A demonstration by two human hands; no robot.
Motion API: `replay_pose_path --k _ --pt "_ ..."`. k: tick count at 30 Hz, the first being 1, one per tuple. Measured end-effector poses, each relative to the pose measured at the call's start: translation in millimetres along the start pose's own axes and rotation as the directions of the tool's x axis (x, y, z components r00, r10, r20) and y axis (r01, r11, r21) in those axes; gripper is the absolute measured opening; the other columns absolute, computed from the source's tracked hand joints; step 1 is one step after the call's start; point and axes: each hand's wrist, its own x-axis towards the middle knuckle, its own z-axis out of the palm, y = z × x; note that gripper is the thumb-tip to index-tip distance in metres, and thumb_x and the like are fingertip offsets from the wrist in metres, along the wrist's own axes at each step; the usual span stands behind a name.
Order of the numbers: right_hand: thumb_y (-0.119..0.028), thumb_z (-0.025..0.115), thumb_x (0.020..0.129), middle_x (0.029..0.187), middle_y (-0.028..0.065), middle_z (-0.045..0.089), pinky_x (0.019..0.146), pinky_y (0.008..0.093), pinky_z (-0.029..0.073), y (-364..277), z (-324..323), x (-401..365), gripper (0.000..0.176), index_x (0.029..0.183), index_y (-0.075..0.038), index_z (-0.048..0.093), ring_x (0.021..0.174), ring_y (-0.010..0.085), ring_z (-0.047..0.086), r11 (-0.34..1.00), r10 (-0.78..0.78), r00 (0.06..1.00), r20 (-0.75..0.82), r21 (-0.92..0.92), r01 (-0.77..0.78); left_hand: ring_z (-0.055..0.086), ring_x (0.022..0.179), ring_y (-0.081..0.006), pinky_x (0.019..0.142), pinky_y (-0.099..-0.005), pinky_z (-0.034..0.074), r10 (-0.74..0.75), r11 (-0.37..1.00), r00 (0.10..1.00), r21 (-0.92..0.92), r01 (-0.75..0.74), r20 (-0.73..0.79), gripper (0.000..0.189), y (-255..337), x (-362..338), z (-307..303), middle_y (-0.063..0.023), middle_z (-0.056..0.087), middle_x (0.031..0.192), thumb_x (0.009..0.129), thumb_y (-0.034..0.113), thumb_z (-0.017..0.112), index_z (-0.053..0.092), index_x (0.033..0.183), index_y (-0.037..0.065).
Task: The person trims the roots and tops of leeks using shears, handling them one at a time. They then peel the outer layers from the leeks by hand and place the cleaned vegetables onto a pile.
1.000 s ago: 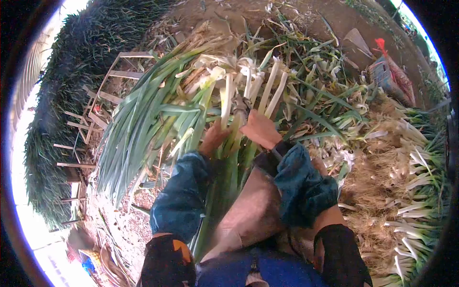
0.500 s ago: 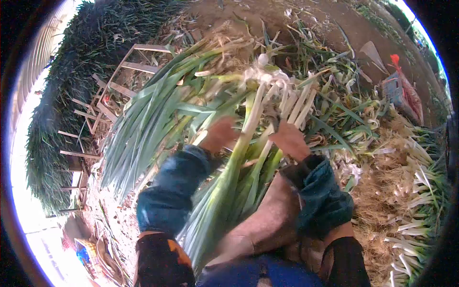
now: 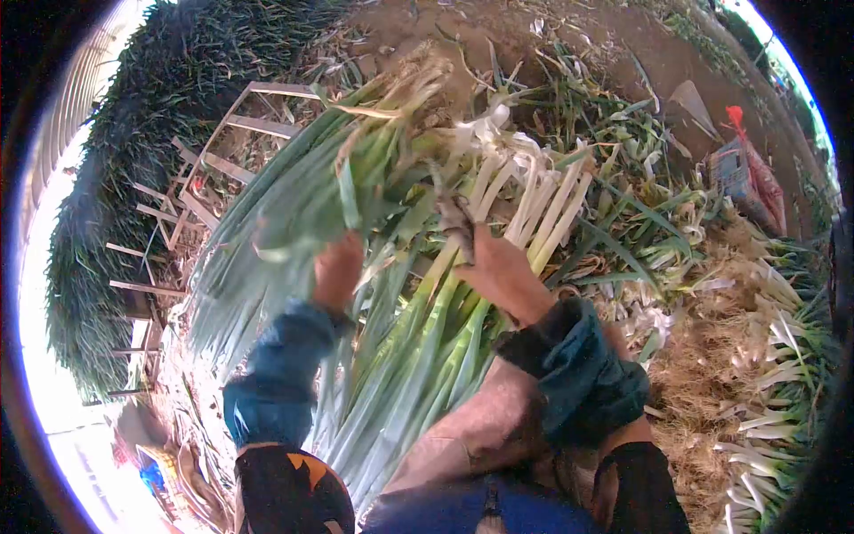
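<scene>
My left hand point(image 3: 338, 271), slightly blurred, is closed at the edge of the untrimmed leek pile point(image 3: 267, 214). A green leek leaf point(image 3: 347, 191) runs up from its fingers. My right hand point(image 3: 505, 274) is wrapped round a dark, worn knife-like tool point(image 3: 452, 218) that points up and away; its exact kind is hard to make out. Beneath the right hand lie leeks with cleaned white stalks point(image 3: 562, 214), their green tops point(image 3: 418, 365) spreading toward my lap. Leaves left of my left hand are smeared by motion.
Peeled leaf scraps point(image 3: 614, 116) litter the ground ahead. Rooted leeks point(image 3: 703, 392) lie in a row at the right. A crate with red netting point(image 3: 747, 182) stands beyond them. At the left are a wooden frame point(image 3: 258, 125) and a large heap of green tops point(image 3: 116, 222).
My left hand has moved left from the white stalks to the untrimmed leaves, which have shifted. My right hand has moved slightly left, and more of the tool shows.
</scene>
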Motion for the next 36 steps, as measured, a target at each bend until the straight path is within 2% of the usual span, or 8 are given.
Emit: replay_pose_path --k 6,10,13,22,26,27,31,36 --pt "-0.024 0.067 0.069 0.067 0.0211 0.059 0.058 0.0461 0.049 -14.0 25.4 -3.9 0.044 0.092 0.005 0.043 0.064 0.0391 0.060 0.975 -0.222 0.974 -0.036 -0.017 0.222 0.057 0.055 -0.0207 0.044 -0.0343 0.045 0.167 0.811 0.936 -0.583 0.048 0.309 0.010 43.0 -77.9 -103.5 -0.0056 0.056 0.065 0.078 0.012 0.049 0.051 0.087 0.009" --pt "-0.026 0.065 0.072 0.073 0.0252 0.056 0.067 0.0483 0.044 3.9 23.9 3.0 0.044 0.094 0.005 0.042 0.076 0.0415 0.057 0.999 0.045 0.997 0.062 -0.011 -0.044 0.058 0.060 -0.0248 0.053 -0.0391 0.047 0.450 0.690 0.849 -0.711 -0.133 0.278 0.009 -16.1 -40.8 -115.7 -0.0099 0.057 0.071 0.079 0.011 0.047 0.050 0.086 0.007" --pt "-0.028 0.064 0.072 0.074 0.0252 0.056 0.067 0.0480 0.043 4.7 18.8 0.9 0.042 0.090 0.004 0.042 0.076 0.0420 0.056 0.997 0.047 0.997 0.054 0.064 -0.051 0.057 0.071 -0.0271 0.057 -0.0420 0.043 -0.110 0.414 0.986 -0.908 -0.068 -0.124 0.007 -9.8 22.5 -51.8 -0.0165 0.055 0.077 0.077 0.011 0.049 0.052 0.079 0.005" --pt "-0.029 0.063 0.072 0.073 0.0250 0.056 0.066 0.0474 0.043 8.4 11.8 -5.0 0.045 0.092 0.004 0.042 0.075 0.0425 0.056 0.994 0.015 0.999 0.048 0.108 -0.020 0.059 0.080 -0.0354 0.067 -0.0470 0.046 -0.110 0.499 0.904 -0.764 0.409 0.412 0.032 20.8 127.2 2.8 -0.0153 0.055 0.076 0.068 0.023 0.059 0.060 0.097 0.010" --pt "-0.030 0.059 0.075 0.076 0.0264 0.057 0.067 0.0474 0.044 -7.7 12.6 -14.3 0.043 0.094 0.005 0.042 0.078 0.0430 0.056 0.993 -0.068 0.992 0.109 0.101 0.057 0.060 0.077 -0.0325 0.062 -0.0467 0.046 -0.093 0.676 0.996 -0.734 0.070 0.008 0.030 23.6 110.0 -1.6 -0.0138 0.060 0.078 0.066 0.033 0.064 0.058 0.081 0.008" --pt "-0.030 0.058 0.075 0.076 0.0263 0.057 0.067 0.0475 0.044 -11.8 12.4 -14.6 0.043 0.094 0.005 0.042 0.078 0.0430 0.056 0.994 -0.070 0.988 0.135 0.092 0.058 0.059 0.071 -0.0329 0.058 -0.0457 0.045 -0.109 0.673 0.960 -0.691 0.262 0.257 0.023 21.1 113.6 -29.8 -0.0129 0.059 0.074 0.068 0.029 0.062 0.055 0.075 0.008" --pt "-0.025 0.059 0.073 0.072 0.0233 0.058 0.061 0.0481 0.047 2.1 20.9 -5.0 0.043 0.094 0.009 0.042 0.071 0.0413 0.058 0.998 0.015 0.999 0.028 0.056 -0.016 0.060 0.065 -0.0323 0.051 -0.0452 0.044 -0.149 0.684 0.988 -0.717 0.135 0.045 0.012 23.6 77.5 -67.1 -0.0125 0.059 0.068 0.075 0.019 0.049 0.056 0.078 0.009" --pt "-0.025 0.061 0.072 0.073 0.0230 0.059 0.063 0.0478 0.048 -16.0 8.8 -37.6 0.040 0.089 0.006 0.044 0.072 0.0403 0.059 0.995 -0.076 0.980 0.182 0.081 0.062 0.060 0.067 -0.0321 0.052 -0.0466 0.041 -0.132 0.720 0.978 -0.662 0.206 0.161 0.014 23.3 66.5 -57.1 -0.0138 0.059 0.069 0.078 0.016 0.042 0.053 0.077 0.008"
